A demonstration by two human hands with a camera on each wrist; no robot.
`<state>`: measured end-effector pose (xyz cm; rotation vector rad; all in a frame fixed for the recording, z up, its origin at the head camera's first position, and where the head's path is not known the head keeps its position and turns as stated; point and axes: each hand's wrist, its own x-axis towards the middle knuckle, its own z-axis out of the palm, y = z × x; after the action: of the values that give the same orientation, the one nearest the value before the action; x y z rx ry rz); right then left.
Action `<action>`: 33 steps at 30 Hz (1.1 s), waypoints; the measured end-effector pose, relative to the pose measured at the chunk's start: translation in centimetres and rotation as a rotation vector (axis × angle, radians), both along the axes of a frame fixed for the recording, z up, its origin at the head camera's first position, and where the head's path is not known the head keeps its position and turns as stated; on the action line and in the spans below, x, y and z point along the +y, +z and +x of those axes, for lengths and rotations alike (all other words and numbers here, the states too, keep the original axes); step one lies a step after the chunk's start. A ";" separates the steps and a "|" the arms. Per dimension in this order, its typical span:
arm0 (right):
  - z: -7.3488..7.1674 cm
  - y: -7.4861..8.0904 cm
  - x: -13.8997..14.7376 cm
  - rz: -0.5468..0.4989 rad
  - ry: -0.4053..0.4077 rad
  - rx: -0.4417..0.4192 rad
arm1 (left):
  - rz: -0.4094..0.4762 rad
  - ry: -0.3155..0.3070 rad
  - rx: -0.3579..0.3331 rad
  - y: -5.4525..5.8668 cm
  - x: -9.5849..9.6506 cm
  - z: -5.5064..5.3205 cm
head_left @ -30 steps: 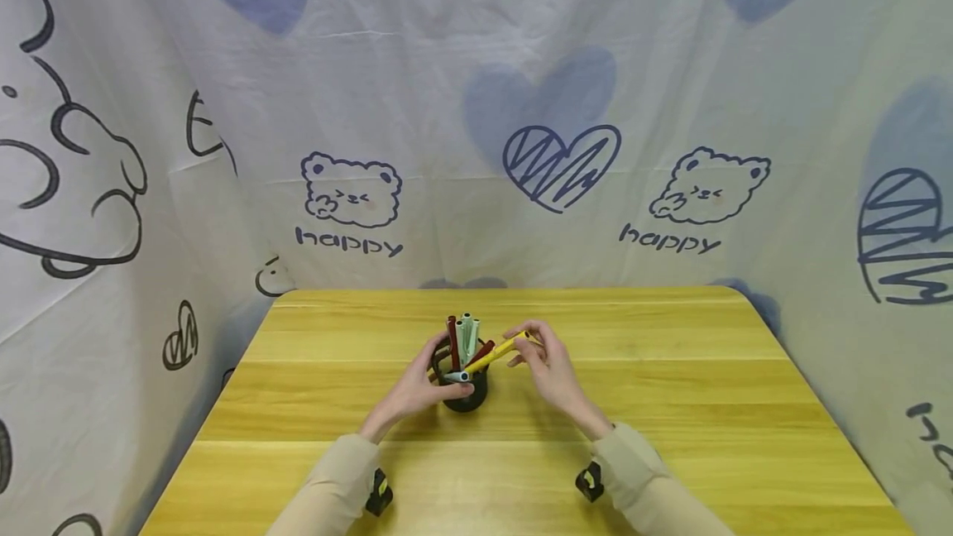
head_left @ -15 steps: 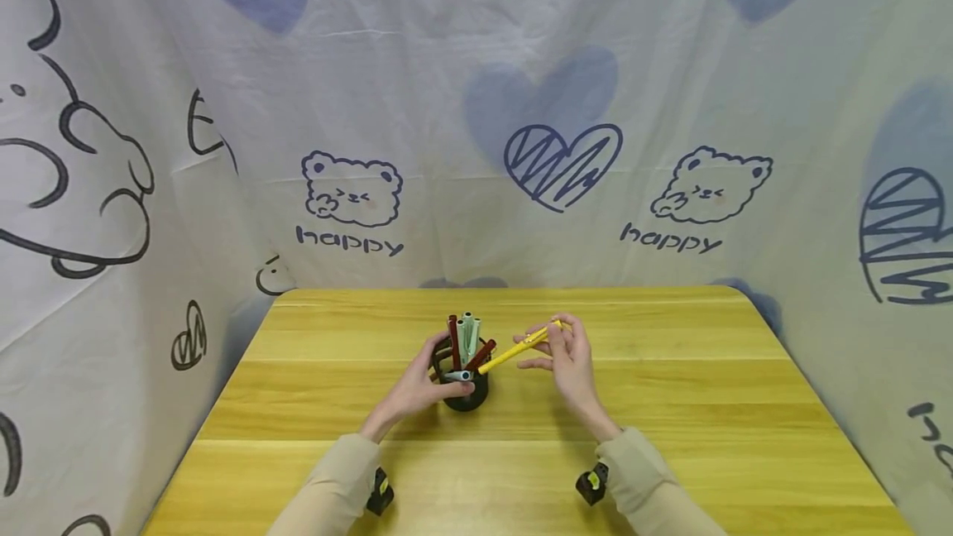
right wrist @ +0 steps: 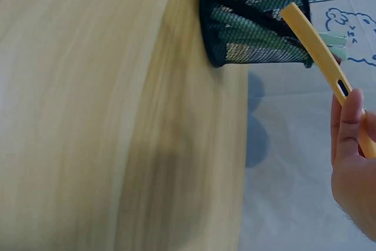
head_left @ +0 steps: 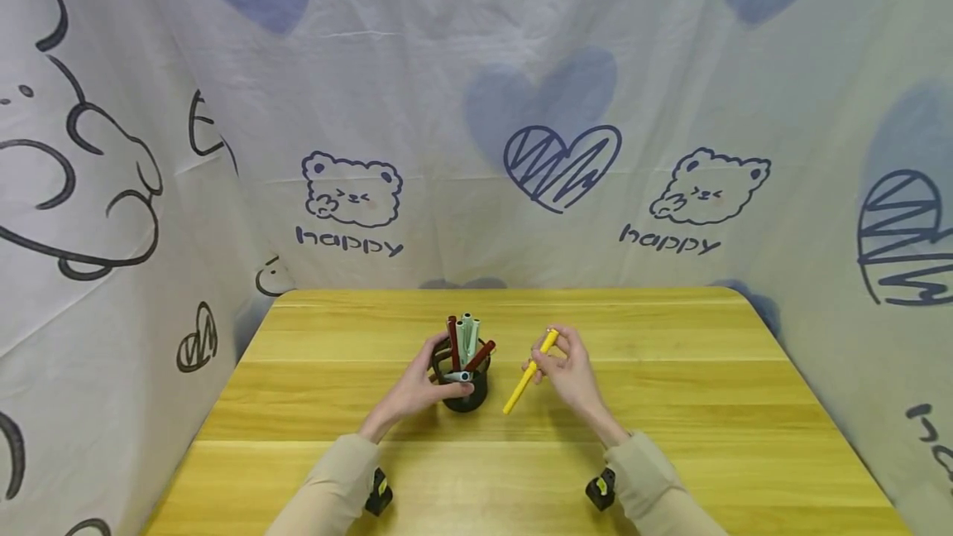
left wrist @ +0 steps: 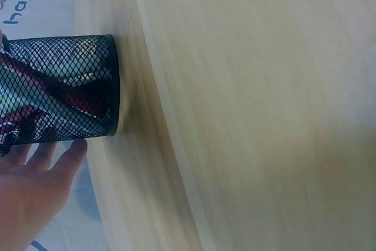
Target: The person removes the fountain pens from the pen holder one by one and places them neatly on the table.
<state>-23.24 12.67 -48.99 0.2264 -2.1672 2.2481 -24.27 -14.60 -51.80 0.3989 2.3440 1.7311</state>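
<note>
My left hand [head_left: 417, 389] curls round the black mesh pen holder [head_left: 465, 398], thumb near its front rim. The holder stands upright on the table. Out of its top lean two dark red pens [head_left: 453, 343], several pale green pens [head_left: 467, 337] and a pale blue-white one [head_left: 456, 376]. To the right, my right hand [head_left: 572, 372] pinches a yellow pen [head_left: 523, 390] near its upper end. The pen slants, lower end toward me and the holder, above the table. In the right wrist view, a slot shows on the yellow pen [right wrist: 317, 48], which overlaps the holder's rim.
The wooden table [head_left: 692, 404] spreads out on all sides of the hands. Behind it hangs a pale cloth [head_left: 447, 122] with hearts and bear drawings, which also lines both sides. A small black camera [head_left: 601, 490] hangs at the right wrist.
The yellow pen has come out of the holder, moved right with my right hand, and swung to a steeper slant with its lower end nearer me. My left hand and the holder stay put.
</note>
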 end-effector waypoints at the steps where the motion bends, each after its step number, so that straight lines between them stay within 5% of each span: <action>1: 0.0 -0.1 0.1 0.031 0.006 -0.015 | 0.002 -0.002 0.000 0.0 0.0 0.0; 15: -0.2 -2.8 1.7 0.195 0.118 -0.056 | -0.073 -0.003 0.014 0.2 -0.6 0.1; 33: -0.5 -5.2 2.4 0.267 0.200 -0.107 | -0.015 -0.033 -0.006 -0.2 -0.8 0.1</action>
<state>-23.72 15.09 -54.18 0.3479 -2.6097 2.0997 -24.21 -15.38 -52.01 0.4267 2.3314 1.6961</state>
